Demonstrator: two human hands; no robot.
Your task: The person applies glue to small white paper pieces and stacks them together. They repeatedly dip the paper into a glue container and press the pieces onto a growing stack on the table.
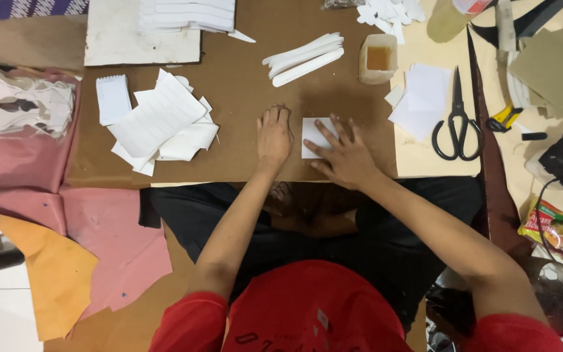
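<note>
Head view: a small white card (312, 135) lies flat on the brown surface (242, 98), near its front edge. The right hand (345, 155) lies on the card with fingers spread, pinning its right half. The left hand (274, 135) rests just left of the card, fingers curled down against the surface, gripping nothing.

The card looks thin, light and fairly stiff, likely to slide on the smooth board. It is best lifted by a free edge or corner, and would crease if bent.

Left of the hands lies a loose heap of white sheets (161, 124). Behind are curved white strips (304, 57) and a cloudy plastic cup (378, 58). Black scissors (457, 120) lie to the right on cream paper. Soft pink sheet (109, 231) drapes below left.
</note>
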